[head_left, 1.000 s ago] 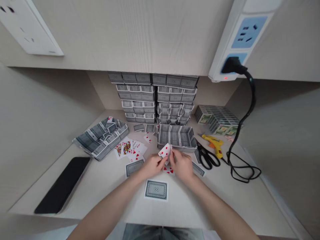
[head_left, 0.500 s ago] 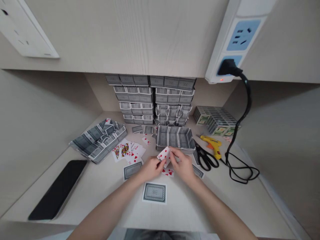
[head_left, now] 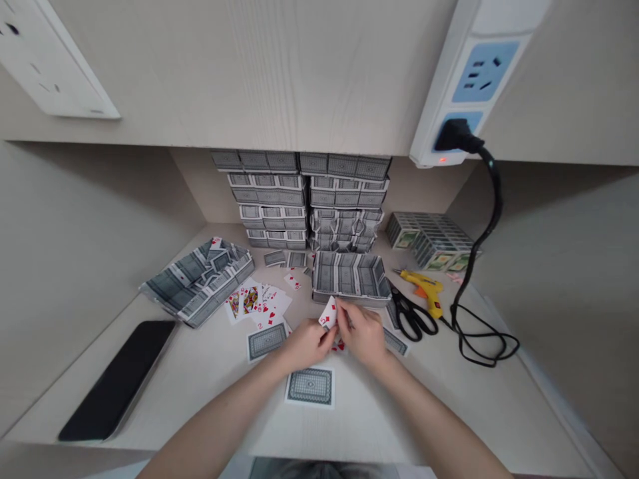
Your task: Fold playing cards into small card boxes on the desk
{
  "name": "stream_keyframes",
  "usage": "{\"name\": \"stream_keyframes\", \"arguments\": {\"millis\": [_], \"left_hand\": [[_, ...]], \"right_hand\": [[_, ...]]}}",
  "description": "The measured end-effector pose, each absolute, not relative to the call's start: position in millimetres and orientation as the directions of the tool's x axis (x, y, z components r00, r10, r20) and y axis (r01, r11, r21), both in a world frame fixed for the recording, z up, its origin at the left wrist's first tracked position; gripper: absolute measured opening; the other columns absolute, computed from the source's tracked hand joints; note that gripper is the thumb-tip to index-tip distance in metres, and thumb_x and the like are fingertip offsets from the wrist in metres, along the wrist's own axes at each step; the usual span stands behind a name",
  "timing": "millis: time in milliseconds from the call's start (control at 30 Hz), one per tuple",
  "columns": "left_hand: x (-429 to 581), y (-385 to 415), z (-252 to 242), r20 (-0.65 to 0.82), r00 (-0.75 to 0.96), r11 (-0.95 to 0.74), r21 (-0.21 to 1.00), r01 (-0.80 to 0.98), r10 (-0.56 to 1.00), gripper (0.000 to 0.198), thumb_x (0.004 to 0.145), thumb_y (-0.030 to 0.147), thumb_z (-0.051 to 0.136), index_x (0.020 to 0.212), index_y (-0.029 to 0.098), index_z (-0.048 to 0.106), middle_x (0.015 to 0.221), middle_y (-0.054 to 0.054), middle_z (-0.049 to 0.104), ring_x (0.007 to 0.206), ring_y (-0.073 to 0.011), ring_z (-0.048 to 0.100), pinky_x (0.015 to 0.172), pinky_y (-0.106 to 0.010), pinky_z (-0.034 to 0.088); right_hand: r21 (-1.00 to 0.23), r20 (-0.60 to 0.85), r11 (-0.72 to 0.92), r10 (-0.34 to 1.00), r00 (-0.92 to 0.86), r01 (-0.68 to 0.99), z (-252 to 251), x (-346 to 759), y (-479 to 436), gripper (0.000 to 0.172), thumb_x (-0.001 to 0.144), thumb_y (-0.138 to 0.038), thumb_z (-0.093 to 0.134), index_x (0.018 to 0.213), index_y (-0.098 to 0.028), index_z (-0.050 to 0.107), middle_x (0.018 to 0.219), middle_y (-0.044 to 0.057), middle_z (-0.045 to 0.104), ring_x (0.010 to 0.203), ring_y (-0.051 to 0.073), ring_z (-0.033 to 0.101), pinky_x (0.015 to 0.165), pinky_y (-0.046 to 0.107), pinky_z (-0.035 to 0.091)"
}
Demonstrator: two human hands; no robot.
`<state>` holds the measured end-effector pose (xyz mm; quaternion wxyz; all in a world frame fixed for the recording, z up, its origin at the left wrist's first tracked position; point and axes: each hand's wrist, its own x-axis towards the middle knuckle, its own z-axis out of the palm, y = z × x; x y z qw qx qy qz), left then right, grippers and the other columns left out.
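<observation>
My left hand [head_left: 305, 344] and my right hand [head_left: 363, 334] meet at the middle of the desk, both pinching a small red-suited playing card [head_left: 328, 313] that stands tilted between the fingers. Another red card [head_left: 340, 346] lies flat under the hands. A face-down card [head_left: 310, 386] with a grey patterned back lies just in front of my wrists. A second face-down card [head_left: 266, 340] lies left of my left hand. An open tray built from cards [head_left: 349, 281] stands right behind the hands.
Stacks of card-built trays [head_left: 304, 199] fill the back. A larger card tray [head_left: 200, 279] and loose face-up cards [head_left: 254, 301] lie left. Scissors [head_left: 410, 315], a yellow glue gun [head_left: 424, 287], a black cable [head_left: 479, 332] and boxed decks [head_left: 432, 239] are right. A phone [head_left: 117, 380] lies far left.
The held card has folded down smaller and sunk lower between my fingers. Both hands stay together at the same spot.
</observation>
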<state>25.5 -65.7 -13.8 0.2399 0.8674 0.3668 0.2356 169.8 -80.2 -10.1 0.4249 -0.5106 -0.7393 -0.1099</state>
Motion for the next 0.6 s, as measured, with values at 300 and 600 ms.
{"name": "stream_keyframes", "arguments": {"millis": [300,600], "left_hand": [[23,-66,-10,0.230,0.577,-0.576,0.618,0.535,0.784,0.029,0.083,0.022,0.039,0.062,0.014,0.058,0.053,-0.002,0.059,0.049,-0.0091,0.054,0.052,-0.018,0.037],[20,-61,-8,0.184,0.496,-0.468,0.699,0.540,0.849,0.044,0.086,0.029,0.036,0.048,0.014,0.052,0.044,-0.001,0.055,0.044,-0.0084,0.050,0.049,-0.019,0.034]], "right_hand": [[-0.377,0.757,0.505,0.651,-0.055,0.777,-3,172,-82,0.014,0.081,-0.015,0.049,0.091,-0.016,0.059,0.078,0.006,0.069,0.065,0.014,0.063,0.064,0.023,0.047],[-0.683,0.477,0.414,0.877,-0.061,0.602,-2,180,-74,0.022,0.082,-0.021,0.042,0.092,-0.018,0.062,0.084,0.003,0.069,0.071,0.015,0.064,0.065,0.023,0.050]]}}
